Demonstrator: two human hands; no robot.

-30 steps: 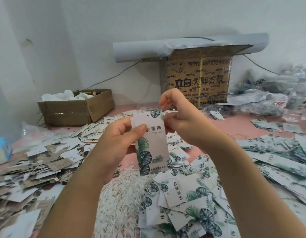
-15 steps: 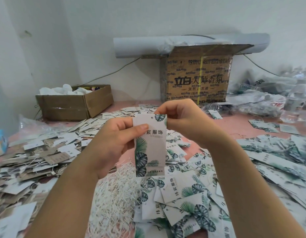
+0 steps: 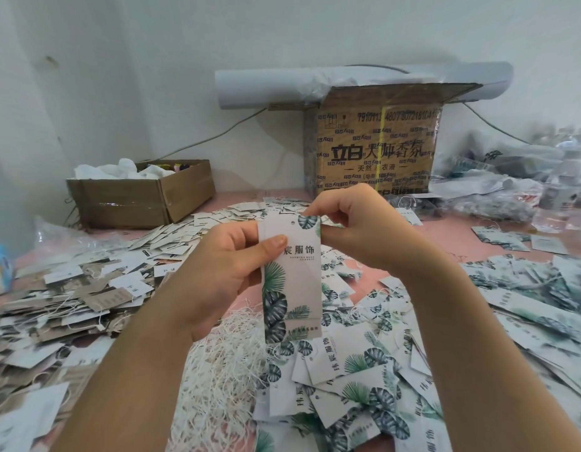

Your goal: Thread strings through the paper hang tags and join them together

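My left hand (image 3: 224,272) holds a tall white hang tag (image 3: 294,282) upright in mid-air, thumb across its front; the tag shows green leaves and dark characters, with a small hole near its top. More than one tag seems stacked there. My right hand (image 3: 351,223) is curled at the tag's top right corner, fingertips pinched together just above the edge; any string between them is too fine to make out. A heap of white strings (image 3: 217,370) lies on the table below the tag. Loose leaf-print tags (image 3: 351,380) are piled beside it.
Grey and white strung tags (image 3: 74,295) cover the table's left side. An open cardboard box (image 3: 142,197) stands back left, a printed carton (image 3: 377,151) with a grey roll (image 3: 269,88) on top at the back. Plastic bags (image 3: 497,190) and more tags (image 3: 543,288) lie right.
Both hands and the tag have dropped lower in view. My right hand came down from above the tag to its top right corner. The left hand's hold is unchanged.
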